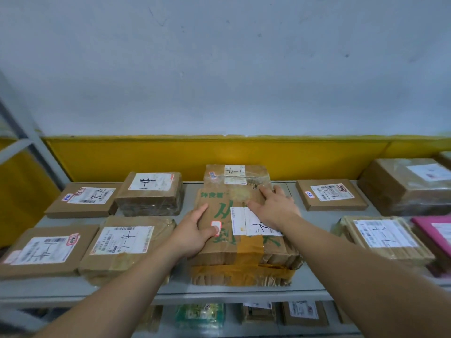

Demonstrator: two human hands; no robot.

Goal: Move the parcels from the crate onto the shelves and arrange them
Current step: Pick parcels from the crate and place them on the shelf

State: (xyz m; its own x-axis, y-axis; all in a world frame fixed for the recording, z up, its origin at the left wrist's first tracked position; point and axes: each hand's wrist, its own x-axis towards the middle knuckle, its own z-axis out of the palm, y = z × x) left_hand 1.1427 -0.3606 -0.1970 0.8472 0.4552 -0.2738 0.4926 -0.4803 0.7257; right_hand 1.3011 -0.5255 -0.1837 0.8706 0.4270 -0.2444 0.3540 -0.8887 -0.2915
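Head view: cardboard parcel (241, 230) with green print lies at the middle of a grey shelf (307, 279), flanked by other labelled parcels. Left hand (192, 234) presses its left edge; right hand (274, 207) lies flat on top, fingers spread. Placing step, seemingly. Next: square it with its neighbours.

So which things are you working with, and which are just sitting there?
In the job:
the big green-printed parcel, under the left hand and right hand
the shelf it lies on

Just sitting there:
the taped parcel to its left
the pink parcel
the yellow wall band
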